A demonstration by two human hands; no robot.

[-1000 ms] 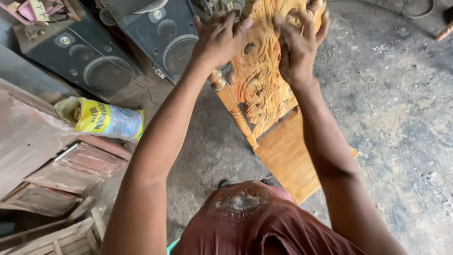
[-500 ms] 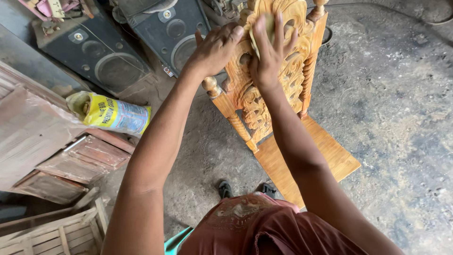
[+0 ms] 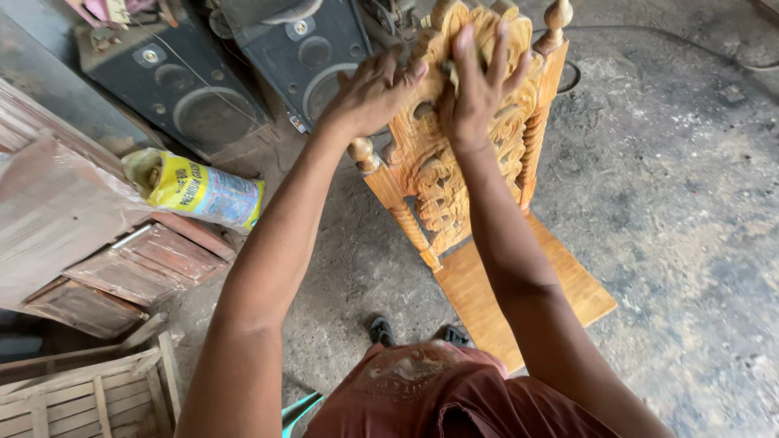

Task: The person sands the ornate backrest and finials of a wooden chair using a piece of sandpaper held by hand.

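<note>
**Both hands on a carved chair back**

Here a carved wooden chair (image 3: 454,178) stands on the concrete floor (image 3: 673,203), near the middle of the view and close in front of the person's feet. Its back is pale orange-brown wood, deeply cut into scrolling, leafy openwork, with turned side posts ending in round knobs; the seat is a flat, smooth plank of the same colour.

The right hand (image 3: 479,85) lies flat against the top of the carved back, fingers spread apart and pressed onto the relief; something small and pale seems to sit under the palm, but what it is cannot be told. The left hand (image 3: 375,91) curls over the upper left edge of the back, fingers bent and clamped on the carving beside the left post.

The floor is rough grey concrete, mottled and dusty. Behind the chair lean two black loudspeaker boxes (image 3: 243,73) with round cones. To the left lies a yellow and blue plastic sack (image 3: 203,191), crumpled at its mouth, resting against weathered reddish panelled wood pieces (image 3: 122,272). At the lower left corner sits a slatted wooden crate (image 3: 89,393) of grey, worn boards.
</note>
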